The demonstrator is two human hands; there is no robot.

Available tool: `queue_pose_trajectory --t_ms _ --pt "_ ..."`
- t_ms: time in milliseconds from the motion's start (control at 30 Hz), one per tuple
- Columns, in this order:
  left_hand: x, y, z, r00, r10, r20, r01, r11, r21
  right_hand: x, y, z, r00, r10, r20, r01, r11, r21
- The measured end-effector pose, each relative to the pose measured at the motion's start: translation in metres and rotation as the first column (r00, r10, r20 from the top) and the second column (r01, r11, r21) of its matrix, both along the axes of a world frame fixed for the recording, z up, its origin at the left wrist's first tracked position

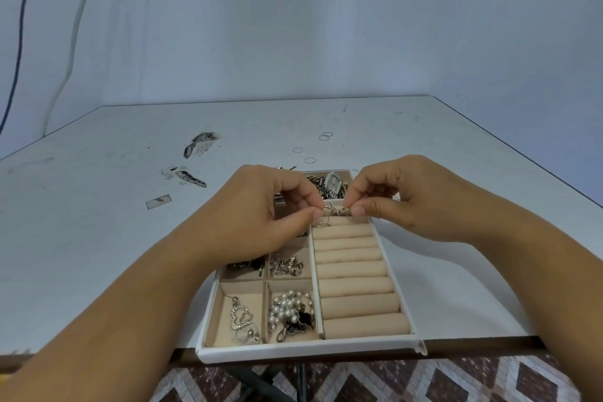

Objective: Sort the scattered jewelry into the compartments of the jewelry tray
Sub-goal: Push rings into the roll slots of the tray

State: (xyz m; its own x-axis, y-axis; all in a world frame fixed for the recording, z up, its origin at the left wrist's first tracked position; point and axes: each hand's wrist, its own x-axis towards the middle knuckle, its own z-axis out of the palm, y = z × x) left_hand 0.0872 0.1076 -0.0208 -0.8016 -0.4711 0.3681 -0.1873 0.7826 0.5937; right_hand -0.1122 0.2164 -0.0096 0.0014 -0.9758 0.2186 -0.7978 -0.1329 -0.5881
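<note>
Pinching a small silver trinket (336, 210) with left hand (261, 209) and right hand (401, 202), thumb against fingertips at each end, just above the far ring rolls (352, 258) of the tray (306, 352). Already in compartments: heart pendant (243, 323), pearls (290, 305), watch (334, 181). Loose on the surface (98, 206) beyond the tray: thin rings (310, 160).

The light is even, cool and muted, giving the plain pale wall (326, 26) and the scuffed white tabletop (98, 238) a bluish cast. I see no glare anywhere. My left hand (257, 209) and right hand (411, 202) throw only soft shadows onto the white tray with beige lining (310, 352) at the tabletop's near edge. The small silvery piece (336, 211) I pinch between both is smeared, its shape unclear. Wide-angle stretch swells my forearms toward the lower corners and splays the tabletop's side edges.
</note>
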Motion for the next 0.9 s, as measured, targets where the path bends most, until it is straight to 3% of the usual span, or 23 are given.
queue_pose_trajectory --t_ms 333,900 --pt "-0.014 0.007 0.003 0.999 0.014 -0.050 -0.015 1.000 -0.017 -0.003 0.000 0.002 1.000 -0.005 0.011 0.006 0.996 -0.091" --pt "-0.029 0.000 -0.005 0.997 -0.026 0.070 0.042 0.973 -0.227 -0.020 0.010 0.008 0.997 -0.065 0.049 0.070 0.992 -0.102"
